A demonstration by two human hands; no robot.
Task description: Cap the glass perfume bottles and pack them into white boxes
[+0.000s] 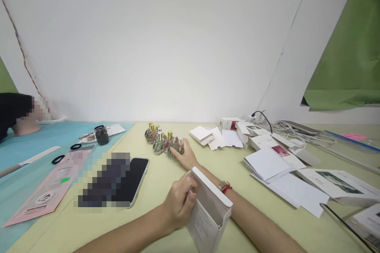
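View from my head over a pale yellow table (166, 189). My left hand (178, 201) is closed round one side wall of a white carton (208, 221), thumb on the near face and fingers curled behind. The box is tilted with its open mouth facing up and to the right and its flap (212, 185) folded back, a hold which, as I judge, keeps the mouth clear and the box steady off the table. My right hand (187, 158) reaches past the carton to the near end of a row of small glass bottles (158, 140) with gold and silver caps. The bottles stand upright and touch one another near the white backdrop. My fingers are bent about the end bottle (180, 144); whether they pinch it or merely rest on it I cannot tell. A red cord (226, 188) circles that wrist. Left of the carton lies a phone (135, 178), face up, and beyond it a pink sachet (47, 191) on blue cloth (35, 146). Its round emblem and lines of print are too small to read. Fine print on the carton's side is likewise illegible. To the right lie flat white boxes and leaflets (267, 162), some with small pictures, and a black cable (264, 116). Another person's arm (18, 116) rests at far left.
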